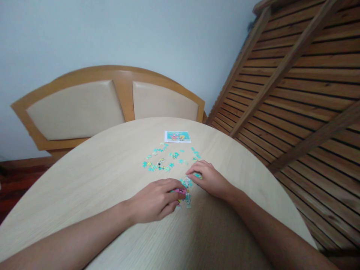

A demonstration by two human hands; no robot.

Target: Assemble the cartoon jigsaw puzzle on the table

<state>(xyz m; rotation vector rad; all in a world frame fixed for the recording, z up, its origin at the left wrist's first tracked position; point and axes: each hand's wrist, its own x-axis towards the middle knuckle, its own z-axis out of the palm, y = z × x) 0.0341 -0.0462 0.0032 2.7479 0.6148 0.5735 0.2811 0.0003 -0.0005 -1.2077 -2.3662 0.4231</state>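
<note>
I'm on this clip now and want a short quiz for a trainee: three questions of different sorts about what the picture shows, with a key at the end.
1. Multiple choice. What lies just beyond the loose puzzle pieces, on the side away from the person?
A) a mug
B) a printed picture
C) a pair of scissors

2. True or false. The left hand is at the pink part of the puzzle.

3. Fill in the blank. The far edge of the table is ____ (straight or curved).

Key: 1. B. 2. True. 3. Curved.
</note>
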